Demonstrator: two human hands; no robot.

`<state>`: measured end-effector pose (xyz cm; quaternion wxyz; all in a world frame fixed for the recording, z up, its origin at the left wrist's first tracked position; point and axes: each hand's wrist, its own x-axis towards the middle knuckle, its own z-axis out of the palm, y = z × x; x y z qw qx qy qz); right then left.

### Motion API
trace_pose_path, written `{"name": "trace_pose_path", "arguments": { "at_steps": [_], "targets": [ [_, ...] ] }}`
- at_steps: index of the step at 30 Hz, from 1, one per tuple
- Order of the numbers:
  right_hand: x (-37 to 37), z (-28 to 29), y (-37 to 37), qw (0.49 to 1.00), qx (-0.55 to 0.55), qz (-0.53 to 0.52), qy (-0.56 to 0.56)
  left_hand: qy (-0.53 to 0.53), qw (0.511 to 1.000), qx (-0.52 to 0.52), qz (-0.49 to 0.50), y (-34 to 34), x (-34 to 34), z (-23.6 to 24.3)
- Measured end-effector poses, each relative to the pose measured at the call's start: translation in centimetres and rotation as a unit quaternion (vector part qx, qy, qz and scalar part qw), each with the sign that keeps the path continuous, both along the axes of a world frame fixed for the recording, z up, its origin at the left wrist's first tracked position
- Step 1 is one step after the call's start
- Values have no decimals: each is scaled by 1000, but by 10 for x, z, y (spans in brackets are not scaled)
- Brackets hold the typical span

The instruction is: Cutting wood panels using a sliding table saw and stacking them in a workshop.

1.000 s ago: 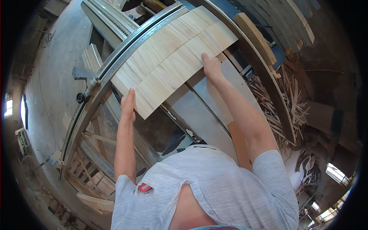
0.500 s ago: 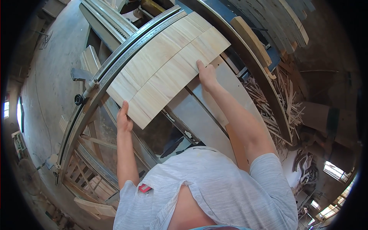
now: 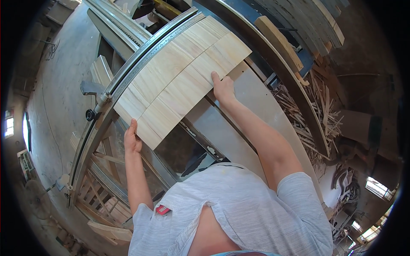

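Sliding forward since a moment ago, the pale glued wooden panel (image 3: 179, 81) runs along the metal fence rail (image 3: 141, 57); left hand (image 3: 132, 138) grips its near corner, right hand (image 3: 223, 87) presses flat on its edge.

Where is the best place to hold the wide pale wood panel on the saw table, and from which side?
Probably by the near long edge of the wood panel, from the person's side. It lies flat against the metal rail, so only this edge is free; the left hand and right hand already sit there.
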<state>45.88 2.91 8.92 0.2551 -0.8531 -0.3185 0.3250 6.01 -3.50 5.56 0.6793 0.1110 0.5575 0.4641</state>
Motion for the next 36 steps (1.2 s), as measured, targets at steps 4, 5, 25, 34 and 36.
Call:
{"name": "trace_pose_path", "arguments": {
  "at_steps": [4,5,25,34,36],
  "targets": [
    [-2,6,-3,999,6,16,39,19,999,-16,-25,8,-15,2],
    [-3,7,-3,999,-1,21,43,19,999,-16,-26,9,-15,2],
    [3,4,-9,999,32,-2,-9,24,998,-3,-53,9,-8,3],
    [-2,4,-6,997,72,23,29,111,980,-43,-162,12,-25,32],
    [-10,10,-13,997,65,15,44,151,977,-41,-142,5,-41,19]
  ]
}}
